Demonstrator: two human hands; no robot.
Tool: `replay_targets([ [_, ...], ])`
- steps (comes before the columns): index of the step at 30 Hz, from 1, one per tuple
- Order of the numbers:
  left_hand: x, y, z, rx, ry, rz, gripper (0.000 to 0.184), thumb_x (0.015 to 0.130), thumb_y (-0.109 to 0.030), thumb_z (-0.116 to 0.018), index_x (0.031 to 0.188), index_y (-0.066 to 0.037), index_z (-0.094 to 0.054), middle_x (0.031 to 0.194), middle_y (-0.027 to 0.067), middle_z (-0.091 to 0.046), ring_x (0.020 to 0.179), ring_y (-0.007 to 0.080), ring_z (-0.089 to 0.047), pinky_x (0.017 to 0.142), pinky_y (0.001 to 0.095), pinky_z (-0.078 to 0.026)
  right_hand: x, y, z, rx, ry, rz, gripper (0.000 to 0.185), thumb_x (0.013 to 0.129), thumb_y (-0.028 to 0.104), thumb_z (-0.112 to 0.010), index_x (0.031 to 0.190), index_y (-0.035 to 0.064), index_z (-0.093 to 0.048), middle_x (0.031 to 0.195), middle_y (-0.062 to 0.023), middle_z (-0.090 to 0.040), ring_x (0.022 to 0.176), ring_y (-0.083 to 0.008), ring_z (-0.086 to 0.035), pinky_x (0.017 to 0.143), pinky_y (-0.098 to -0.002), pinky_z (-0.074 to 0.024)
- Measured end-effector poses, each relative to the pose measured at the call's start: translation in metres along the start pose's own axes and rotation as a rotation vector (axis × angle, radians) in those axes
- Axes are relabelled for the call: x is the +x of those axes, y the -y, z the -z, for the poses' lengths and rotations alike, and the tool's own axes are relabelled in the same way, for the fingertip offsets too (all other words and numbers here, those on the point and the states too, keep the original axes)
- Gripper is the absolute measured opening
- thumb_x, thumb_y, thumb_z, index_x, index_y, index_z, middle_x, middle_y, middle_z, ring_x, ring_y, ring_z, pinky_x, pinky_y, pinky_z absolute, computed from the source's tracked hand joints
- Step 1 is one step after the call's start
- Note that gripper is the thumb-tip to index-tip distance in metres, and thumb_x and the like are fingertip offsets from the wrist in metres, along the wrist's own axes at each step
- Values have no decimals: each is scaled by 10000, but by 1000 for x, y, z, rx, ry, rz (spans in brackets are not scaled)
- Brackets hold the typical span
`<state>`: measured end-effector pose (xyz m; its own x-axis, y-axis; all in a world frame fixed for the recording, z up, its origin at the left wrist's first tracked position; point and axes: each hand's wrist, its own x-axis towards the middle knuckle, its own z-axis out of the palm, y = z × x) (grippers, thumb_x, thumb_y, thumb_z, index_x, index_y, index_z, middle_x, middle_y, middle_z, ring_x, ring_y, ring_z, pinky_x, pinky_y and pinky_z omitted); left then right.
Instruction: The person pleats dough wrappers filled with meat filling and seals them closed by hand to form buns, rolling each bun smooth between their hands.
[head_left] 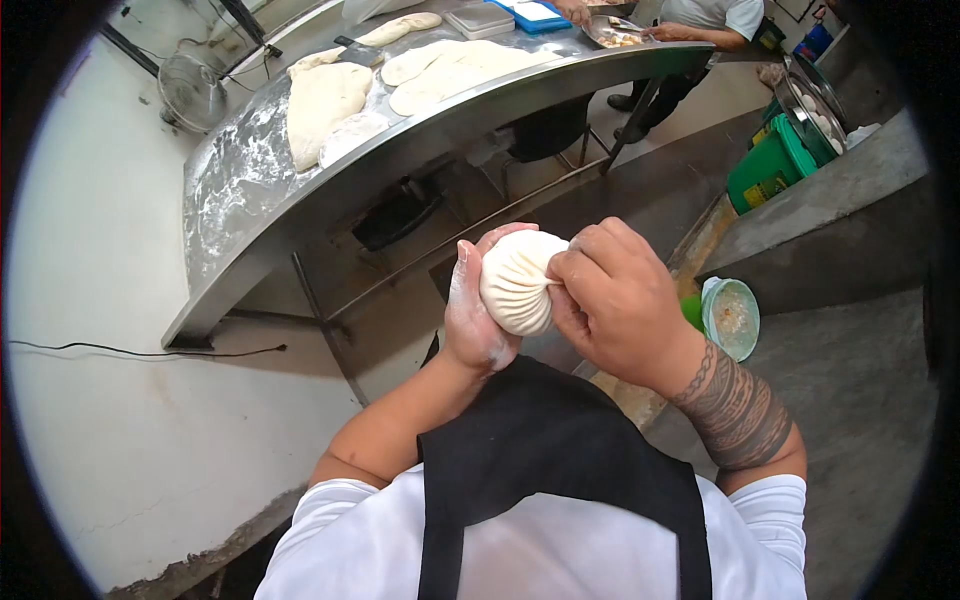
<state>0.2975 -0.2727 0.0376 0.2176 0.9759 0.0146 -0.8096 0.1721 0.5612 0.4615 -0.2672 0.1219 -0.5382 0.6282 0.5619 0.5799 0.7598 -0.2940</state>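
- Pleated dough bun (pixel 515 285) sits just above the middle of the frame, held between the person's 2 hands, its folds fanning out from a gathered point on its right side.
- Left hand (pixel 468 315) cups the bun from the left and below, palm turned toward it, thumb pointing up beside its left edge. The other fingers pass behind the top of the bun and are partly hidden. White flour marks the palm and thumb.
- Right hand (pixel 620 300) shows its back to the camera, knuckles raised and fingers curled in; thumb and index finger pinch the gathered dough at the bun's right edge.
- Whether the 2 hands touch behind the bun, I cannot tell; in front, the bun lies between them.
- Left forearm (pixel 405 415) slants up from the lower left of the frame, elbow bent; right forearm (pixel 735 405) slants up and inward from the lower right, wrist bent toward the bun.
- Black apron (pixel 570 420) covers a white shirt at bottom centre, just below the hands.
- Metal table (pixel 235 190) curves across the upper left, flour-dusted, with flattened dough (pixel 325 105) lying on it.
- Green bucket (pixel 765 170) stands at the upper right.
- Another person's hand (pixel 670 32) touches a metal bowl (pixel 591 36) at the top right of centre.
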Motion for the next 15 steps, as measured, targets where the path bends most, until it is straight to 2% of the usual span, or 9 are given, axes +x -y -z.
replay_targets([
  [4, 6, 5, 2, -95, -43, 84, 766, 1062, -635, -219, 1349, 9, -517, 1270, 173, -637, 1189, 286, -621, 1066, 440, -469, 3, -8, 4, 9, 41, 6, 175, 756, 72, -715, 893, 61, -607, 876, -92, -539, 826, -287, -558, 744, -407, -474],
  [8, 16, 1, 7, -94, -39, 85, 756, 1066, -626, -216, 1350, 4, -522, 1274, 167, -638, 1198, 288, -616, 1071, 443, -466, 15, -13, 10, 21, -12, -24, 161, 757, 74, -715, 883, 66, -616, 866, -79, -539, 823, -280, -557, 739, -408, -467],
  [14, 37, -10, 14, -84, -10, 109, 737, 1066, -623, -234, 1336, -7, -534, 1269, 163, -639, 1186, 282, -622, 1065, 447, -475, 31, -24, -1, -59, 47, 32, 128, 784, 96, -716, 849, 72, -609, 850, -68, -546, 824, -271, -562, 734, -396, -455],
  [15, 41, -13, 15, -90, 2, 119, 725, 1067, -621, -245, 1326, -11, -539, 1263, 158, -641, 1181, 278, -625, 1058, 441, -484, 33, -27, -3, -43, 65, 23, 176, 792, 129, -727, 923, 66, -629, 884, -80, -564, 845, -280, -568, 754, -403, -459],
])
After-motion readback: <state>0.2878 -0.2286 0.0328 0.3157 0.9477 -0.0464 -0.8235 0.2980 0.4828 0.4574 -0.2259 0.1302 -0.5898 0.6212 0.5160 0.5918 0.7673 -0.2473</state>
